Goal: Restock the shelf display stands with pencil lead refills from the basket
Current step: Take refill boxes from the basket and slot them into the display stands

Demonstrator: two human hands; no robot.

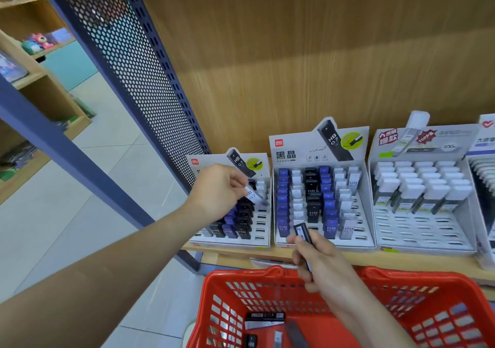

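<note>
My left hand [218, 191] pinches a white lead refill case [254, 195] marked HB 0.7, tilted over the right columns of the left display stand [263, 236]. That stand holds black, blue and grey cases with open slots on its right side. My right hand [318, 259] grips a black refill case [304, 233] just in front of the middle display stand [321, 144]. The middle stand holds rows of blue, white and black cases. Below, the red basket [214, 288] has several refill cases [263, 318] on its bottom.
A third stand [423, 235] with white-capped cases sits to the right, and a fourth [484, 144] is cut off at the frame edge. All stand on a wooden shelf [241, 252] with a wood back panel. A blue perforated metal upright [150, 87] rises at left; tiled aisle floor beyond.
</note>
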